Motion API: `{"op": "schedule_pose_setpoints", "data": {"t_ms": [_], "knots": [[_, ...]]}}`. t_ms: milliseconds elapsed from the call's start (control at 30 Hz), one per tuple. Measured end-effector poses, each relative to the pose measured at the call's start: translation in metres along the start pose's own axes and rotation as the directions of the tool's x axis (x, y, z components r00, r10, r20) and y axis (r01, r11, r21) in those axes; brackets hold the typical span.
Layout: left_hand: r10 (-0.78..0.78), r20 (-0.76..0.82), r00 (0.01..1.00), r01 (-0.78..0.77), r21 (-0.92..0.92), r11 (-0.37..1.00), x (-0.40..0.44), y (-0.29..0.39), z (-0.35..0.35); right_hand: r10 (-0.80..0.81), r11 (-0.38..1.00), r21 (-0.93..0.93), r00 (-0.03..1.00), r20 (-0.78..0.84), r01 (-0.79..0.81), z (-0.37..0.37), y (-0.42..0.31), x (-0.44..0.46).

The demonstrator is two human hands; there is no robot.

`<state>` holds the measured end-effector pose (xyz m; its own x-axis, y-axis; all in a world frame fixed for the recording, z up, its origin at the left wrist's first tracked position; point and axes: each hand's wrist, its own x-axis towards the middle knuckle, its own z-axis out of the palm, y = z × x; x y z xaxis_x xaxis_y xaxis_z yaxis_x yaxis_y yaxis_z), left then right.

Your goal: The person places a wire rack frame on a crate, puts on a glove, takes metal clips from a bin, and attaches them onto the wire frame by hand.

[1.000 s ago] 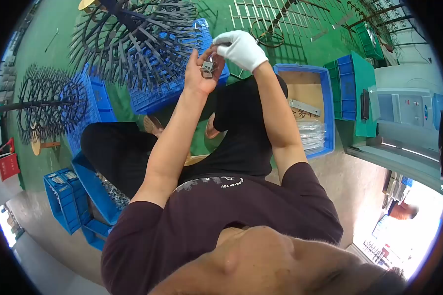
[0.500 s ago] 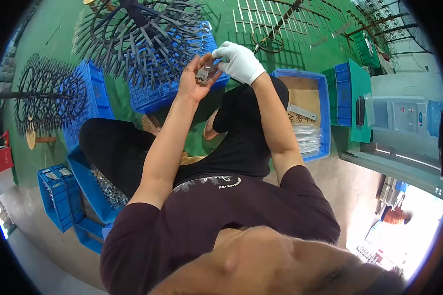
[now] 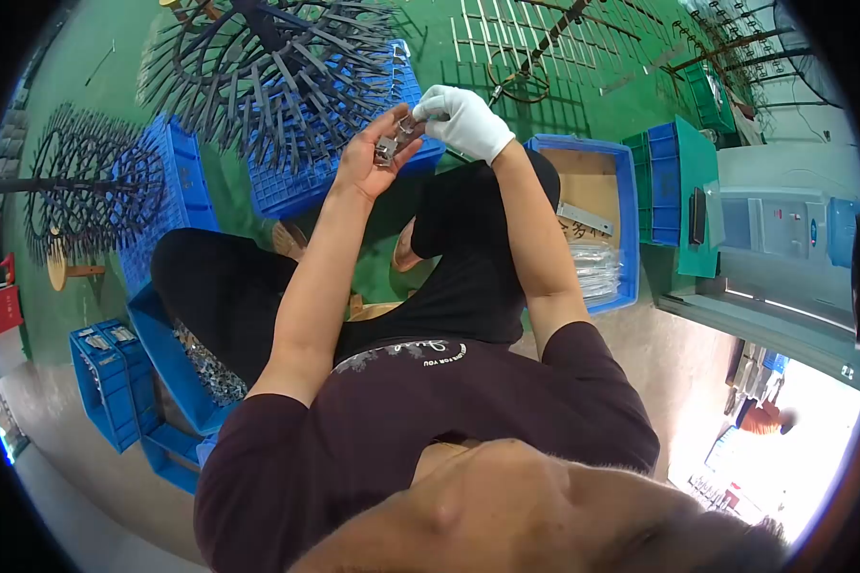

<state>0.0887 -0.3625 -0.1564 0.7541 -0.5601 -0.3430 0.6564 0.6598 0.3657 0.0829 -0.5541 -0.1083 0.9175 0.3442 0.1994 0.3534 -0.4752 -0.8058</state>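
My left hand (image 3: pixel 365 164), bare and palm up, holds small silvery metal parts (image 3: pixel 386 150) in its bent fingers. My right hand (image 3: pixel 466 122) wears a white glove and is beside the left fingertips. Its thumb and forefinger are pinched together at a small shiny piece (image 3: pixel 408 125), whose shape is too small to make out. Both hands are above the green floor, in front of my knees.
Dark pronged racks (image 3: pixel 272 72) stand at the upper left by blue crates (image 3: pixel 291 188). At right, a blue bin (image 3: pixel 629 215) holds a metal bar and plastic-wrapped pieces. Another blue bin (image 3: pixel 158 346) with many small metal parts is by my left leg.
My left hand has moved left and slightly down with the metal parts, and its palm has tilted. My right hand has shifted slightly down, staying close to the left fingertips. The camera view has shifted a little.
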Motion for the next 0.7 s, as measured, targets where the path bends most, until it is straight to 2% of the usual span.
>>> {"op": "schedule_pose_setpoints", "data": {"t_ms": [33, 100, 133, 233, 267, 367, 400, 467, 533, 633, 700], "knots": [[-0.011, 0.011, 1.000, 0.011, -0.015, 1.000, 0.001, 0.000, -0.002, -0.032, 0.999, 0.015, 0.999, -0.015, 0.033, 0.001, -0.003, 0.001], [-0.033, 0.035, 0.999, 0.035, -0.043, 0.998, 0.003, 0.001, -0.005, 0.142, 0.948, 0.292, 0.989, -0.030, -0.127, 0.003, -0.011, 0.003], [-0.019, 0.044, 0.999, 0.020, -0.024, 1.000, 0.002, 0.001, -0.006, 0.227, 0.885, 0.421, 0.974, -0.021, -0.197, 0.002, -0.016, 0.004], [0.052, 0.061, 0.997, -0.057, 0.071, 0.996, -0.005, 0.001, -0.002, 0.394, 0.632, 0.667, 0.905, 0.162, -0.395, -0.004, -0.010, 0.005], [0.092, 0.058, 0.994, -0.098, 0.127, 0.987, -0.012, 0.002, 0.008, 0.392, 0.536, 0.729, 0.891, 0.230, -0.425, -0.001, -0.005, 0.004], [0.162, 0.033, 0.986, -0.165, 0.289, 0.943, -0.013, 0.001, 0.015, 0.267, 0.387, 0.815, 0.898, 0.349, -0.432, 0.002, 0.007, 0.003], [0.181, 0.025, 0.983, -0.178, 0.343, 0.922, -0.011, 0.002, 0.017, 0.311, 0.352, 0.817, 0.881, 0.357, -0.456, 0.001, 0.009, 0.003], [0.238, -0.097, 0.966, -0.190, 0.353, 0.916, -0.008, -0.001, 0.018, 0.365, 0.689, 0.641, 0.926, 0.098, -0.339, 0.006, 0.004, 0.006], [0.271, -0.203, 0.941, -0.192, 0.341, 0.920, -0.003, -0.004, 0.020, 0.305, 0.913, 0.330, 0.938, -0.163, -0.240, 0.011, 0.000, 0.008], [0.283, -0.313, 0.907, -0.186, 0.305, 0.934, 0.004, -0.005, 0.022, 0.181, 0.982, 0.101, 0.957, -0.226, -0.162, 0.013, 0.003, 0.009], [0.292, -0.344, 0.893, -0.187, 0.307, 0.933, 0.009, -0.005, 0.026, 0.178, 0.984, 0.058, 0.926, -0.334, -0.168, 0.018, 0.006, 0.012]]}}
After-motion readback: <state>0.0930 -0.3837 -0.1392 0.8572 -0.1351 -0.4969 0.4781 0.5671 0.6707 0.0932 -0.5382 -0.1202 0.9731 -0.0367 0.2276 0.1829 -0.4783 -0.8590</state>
